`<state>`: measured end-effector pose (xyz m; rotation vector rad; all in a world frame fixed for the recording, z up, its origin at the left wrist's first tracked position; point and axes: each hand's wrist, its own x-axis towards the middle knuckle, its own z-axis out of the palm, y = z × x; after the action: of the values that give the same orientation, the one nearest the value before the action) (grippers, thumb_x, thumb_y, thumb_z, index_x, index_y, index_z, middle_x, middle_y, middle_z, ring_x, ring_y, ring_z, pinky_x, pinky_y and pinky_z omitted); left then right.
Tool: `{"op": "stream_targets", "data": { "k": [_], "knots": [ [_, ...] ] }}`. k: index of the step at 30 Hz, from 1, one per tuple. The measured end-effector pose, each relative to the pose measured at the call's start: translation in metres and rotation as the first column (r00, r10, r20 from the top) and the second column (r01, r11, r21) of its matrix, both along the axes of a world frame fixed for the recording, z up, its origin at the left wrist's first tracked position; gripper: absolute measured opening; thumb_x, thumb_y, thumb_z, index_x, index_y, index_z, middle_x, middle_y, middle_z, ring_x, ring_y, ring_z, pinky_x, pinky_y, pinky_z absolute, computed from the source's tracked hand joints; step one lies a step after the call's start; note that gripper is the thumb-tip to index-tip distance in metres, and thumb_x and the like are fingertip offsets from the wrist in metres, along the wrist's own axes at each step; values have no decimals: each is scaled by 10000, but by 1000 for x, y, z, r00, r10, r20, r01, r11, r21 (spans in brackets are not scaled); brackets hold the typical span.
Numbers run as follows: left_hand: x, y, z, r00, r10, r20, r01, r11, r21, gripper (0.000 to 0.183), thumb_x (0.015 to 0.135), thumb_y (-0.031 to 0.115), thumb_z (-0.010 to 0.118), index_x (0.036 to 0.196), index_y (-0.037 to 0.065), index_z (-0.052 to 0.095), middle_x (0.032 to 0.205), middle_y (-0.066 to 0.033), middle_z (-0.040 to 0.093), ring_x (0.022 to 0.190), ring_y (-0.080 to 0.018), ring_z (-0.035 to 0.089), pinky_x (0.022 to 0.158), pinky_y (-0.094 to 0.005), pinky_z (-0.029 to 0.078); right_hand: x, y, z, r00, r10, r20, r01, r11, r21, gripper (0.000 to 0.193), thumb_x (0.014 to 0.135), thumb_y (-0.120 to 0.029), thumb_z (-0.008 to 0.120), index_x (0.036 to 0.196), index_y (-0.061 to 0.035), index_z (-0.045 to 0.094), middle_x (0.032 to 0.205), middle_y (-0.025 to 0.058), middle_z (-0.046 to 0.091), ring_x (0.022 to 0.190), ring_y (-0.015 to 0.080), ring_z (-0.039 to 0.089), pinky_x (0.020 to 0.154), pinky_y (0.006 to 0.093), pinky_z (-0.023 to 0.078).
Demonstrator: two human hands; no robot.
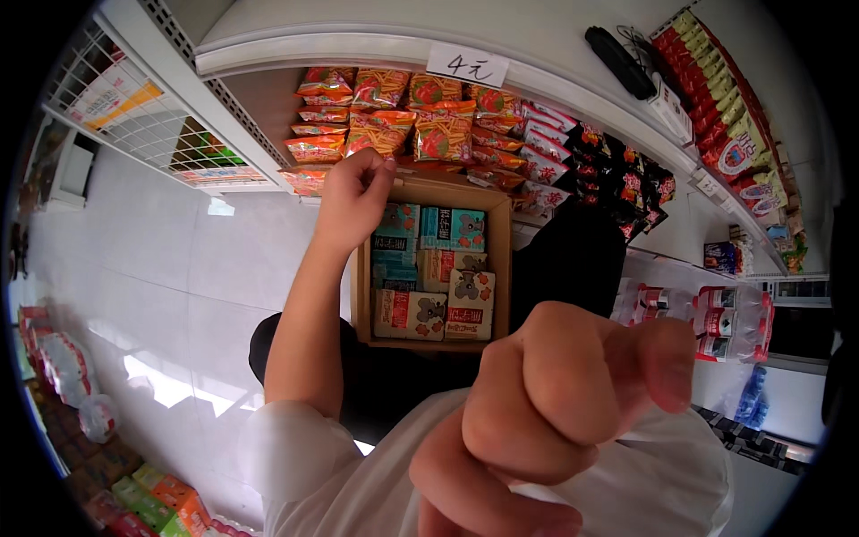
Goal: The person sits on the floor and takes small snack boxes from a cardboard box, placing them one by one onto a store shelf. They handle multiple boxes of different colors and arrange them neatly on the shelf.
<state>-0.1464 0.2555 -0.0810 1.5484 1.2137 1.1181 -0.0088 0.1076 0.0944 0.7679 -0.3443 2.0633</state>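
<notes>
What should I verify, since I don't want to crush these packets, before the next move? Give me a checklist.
1. Cardboard box open: ok, small packets show inside.
2. Box supported underneath: cannot tell, its underside is hidden.
3. Left hand open: not ok, it is curled at the box's far left corner.
4. Right hand empty: cannot tell, it is bent in the foreground, palm hidden.
5. Orange snack bags in rows beyond the box: ok.

Head view: the left of a side-by-side fisheye pair looks down from the wearer's head. The right hand [546, 394] lies very near the lens, lower right of centre; the carton [502, 268] lies farther off, mid-frame; the shelf edge [313, 54] bows across the top of the frame.
</notes>
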Motion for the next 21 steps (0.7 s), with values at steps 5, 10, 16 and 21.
{"op": "stream_targets", "data": {
  "k": [5,10,16,21],
  "knots": [
    [48,-27,6,961,-219,-167,210,975,-72,169,975,84,654,851,-23,616,656,-92,615,593,-148,602,552,-339,451,68,-37,34,994,-79,72,92,976,-198,441,830,-416,595,561,-146,373,643,-8,426,607,187,399,639,347,395],
    [89,-52,-11,756,-434,-489,469,881,-56,75,943,74,650,935,0,658,804,-158,682,755,-303,700,676,-402,535,102,-63,39,985,-141,-98,121,976,-183,445,844,-408,601,567,-141,378,644,-9,420,590,173,400,618,340,397],
    [126,-83,-25,364,-762,-535,506,644,-574,248,925,228,671,1090,43,677,1048,-178,727,1028,-351,700,859,-459,539,165,-74,51,1000,-15,17,16,994,-110,441,858,-403,603,581,-135,389,655,-6,426,596,173,416,620,339,407],
    [126,-100,-35,219,-822,-525,468,561,-683,438,886,336,719,1236,78,667,1139,-156,737,1078,-331,704,902,-431,546,185,-82,54,999,24,31,-21,996,-89,438,869,-399,605,593,-129,397,664,-3,431,602,174,430,621,338,415]
  ]
}}
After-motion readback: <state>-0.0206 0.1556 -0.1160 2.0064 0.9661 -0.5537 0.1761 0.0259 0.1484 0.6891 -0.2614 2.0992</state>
